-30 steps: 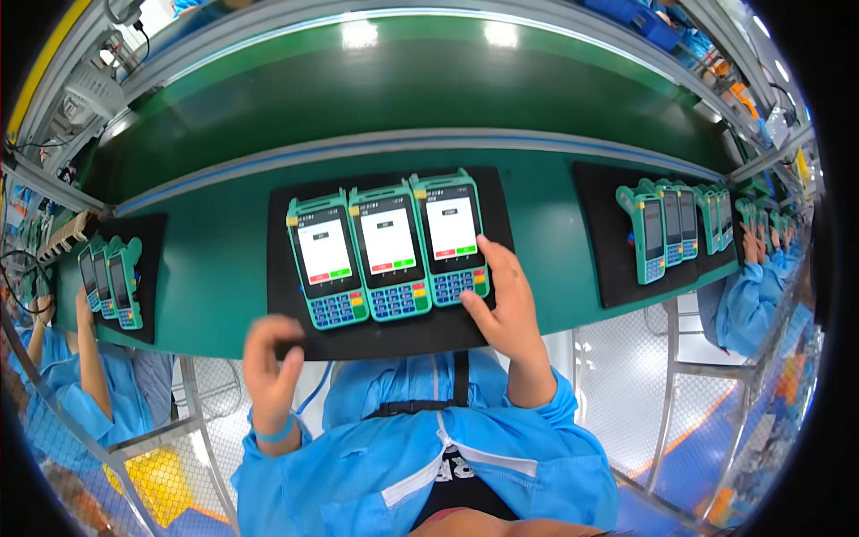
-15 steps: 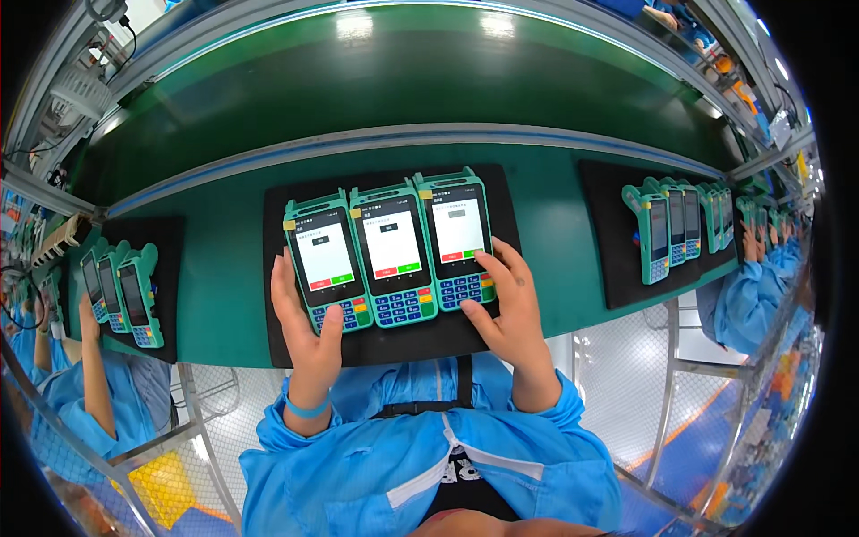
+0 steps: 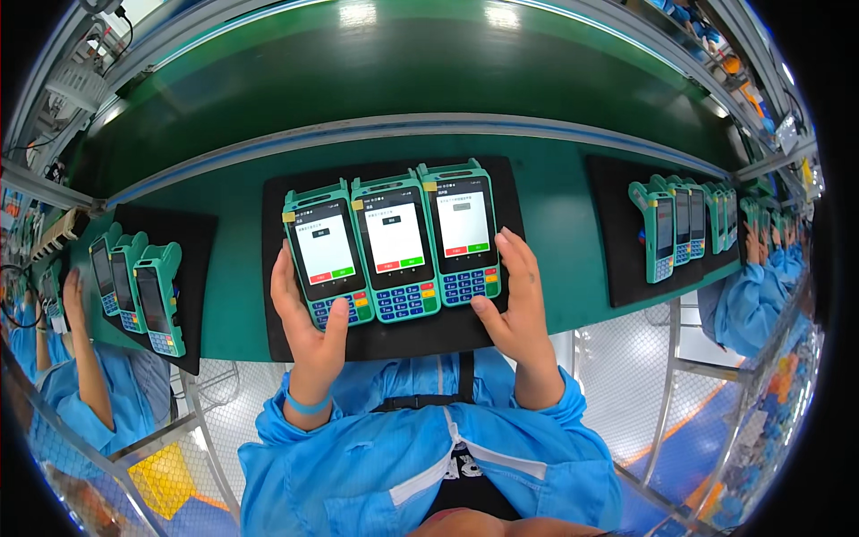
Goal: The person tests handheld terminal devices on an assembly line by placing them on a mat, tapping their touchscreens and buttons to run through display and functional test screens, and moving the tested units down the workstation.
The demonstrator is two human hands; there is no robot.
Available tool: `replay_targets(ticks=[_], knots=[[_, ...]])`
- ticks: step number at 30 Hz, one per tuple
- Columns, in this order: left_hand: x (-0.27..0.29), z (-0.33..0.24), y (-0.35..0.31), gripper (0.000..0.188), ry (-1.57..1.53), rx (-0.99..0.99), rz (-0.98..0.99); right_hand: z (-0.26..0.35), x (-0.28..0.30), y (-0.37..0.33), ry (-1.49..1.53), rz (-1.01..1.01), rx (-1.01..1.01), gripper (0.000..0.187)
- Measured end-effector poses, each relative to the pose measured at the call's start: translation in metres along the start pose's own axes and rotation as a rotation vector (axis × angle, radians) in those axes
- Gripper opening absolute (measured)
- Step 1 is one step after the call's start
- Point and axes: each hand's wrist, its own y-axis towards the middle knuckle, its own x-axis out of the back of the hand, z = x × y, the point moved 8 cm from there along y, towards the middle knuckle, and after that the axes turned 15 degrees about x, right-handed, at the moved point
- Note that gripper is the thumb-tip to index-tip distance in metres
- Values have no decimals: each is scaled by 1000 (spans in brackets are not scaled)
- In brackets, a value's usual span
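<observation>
Three green handheld payment terminals, the left one (image 3: 326,255), the middle one (image 3: 395,251) and the right one (image 3: 462,237), lie side by side, face up with lit screens, on a black mat (image 3: 394,343). My left hand (image 3: 309,327) is closed along the left terminal's outer side, its thumb over the keypad's lower part. My right hand (image 3: 519,309) flanks the right terminal, fingers along its outer edge and thumb at the keypad's lower corner. The two hands hold the row from both ends. The undersides of the terminals are hidden.
More terminals stand on a black mat (image 3: 617,259) at right and another mat (image 3: 190,313) at left. Co-workers in blue sit on both sides; one's hand (image 3: 73,300) is near the left terminals. Beyond a metal rail (image 3: 429,125) runs a dark green belt (image 3: 412,76).
My right fingers have moved off the right terminal's screen to its outer edge. The left mat and its terminals have shifted right, and the co-worker's hand there has moved away from them.
</observation>
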Motion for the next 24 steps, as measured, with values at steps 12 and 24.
replay_targets(ticks=[12, 24], knots=[[59, 6, -9, 67, 631, 76, -235, 3, 31, -7, -212, 60, -78, 68], [92, 45, 12, 29, 129, 165, -345, -17, 42, -7, -15, -100, -361, 55]])
